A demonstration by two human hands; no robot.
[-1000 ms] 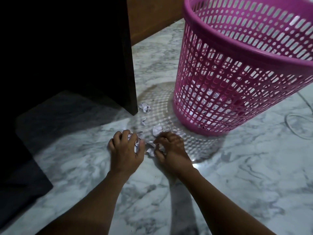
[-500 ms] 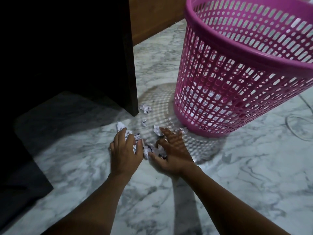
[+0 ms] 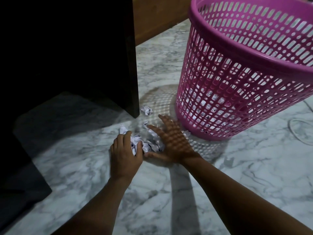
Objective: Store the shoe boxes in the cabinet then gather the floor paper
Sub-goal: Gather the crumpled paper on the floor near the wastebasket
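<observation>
Several crumpled white paper scraps (image 3: 149, 144) lie in a small heap on the marble floor between my hands. My left hand (image 3: 126, 153) curls over the heap's left side and grips some of the paper. My right hand (image 3: 171, 141) lies spread with straight fingers against the heap's right side, palm toward the paper. One more paper ball (image 3: 146, 110) sits apart by the corner of the dark cabinet (image 3: 67, 56). Another scrap (image 3: 123, 129) pokes out just beyond my left fingers. No shoe boxes are in view.
A pink perforated plastic basket (image 3: 245, 78) stands just right of my hands, with paper showing inside near its bottom. A wooden board (image 3: 157, 16) runs along the back. A thin white cable (image 3: 299, 131) loops on the floor at the right edge.
My right hand has uncurled and reached forward toward the basket's foot, sweeping scraps together. My left hand stayed in place, and the papers are bunched closer between the hands.
</observation>
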